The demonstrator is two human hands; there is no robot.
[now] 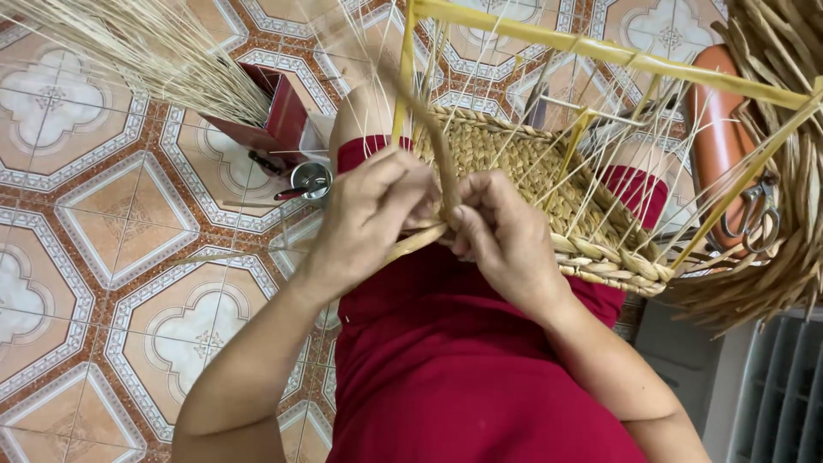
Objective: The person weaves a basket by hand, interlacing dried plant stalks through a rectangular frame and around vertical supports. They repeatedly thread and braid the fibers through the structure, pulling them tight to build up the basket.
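Observation:
A half-woven straw basket [523, 163] on a yellow cane frame [600, 51] rests on my lap, over my red clothing. My left hand [369, 214] and my right hand [501, 236] meet at the basket's near corner. Both pinch a twisted brown straw strand [439, 146] that rises between them along a yellow frame post. Thin pale reeds fan out from the weave around the hands. The fingertips are partly hidden behind one another.
A dark red box [270, 107] holding a bundle of pale reeds [146, 47] stands on the patterned tile floor [111, 257], with a small metal cup [310, 178] beside it. Dried brown straw [789, 171], scissors [750, 214] and an orange stool [716, 120] are at the right.

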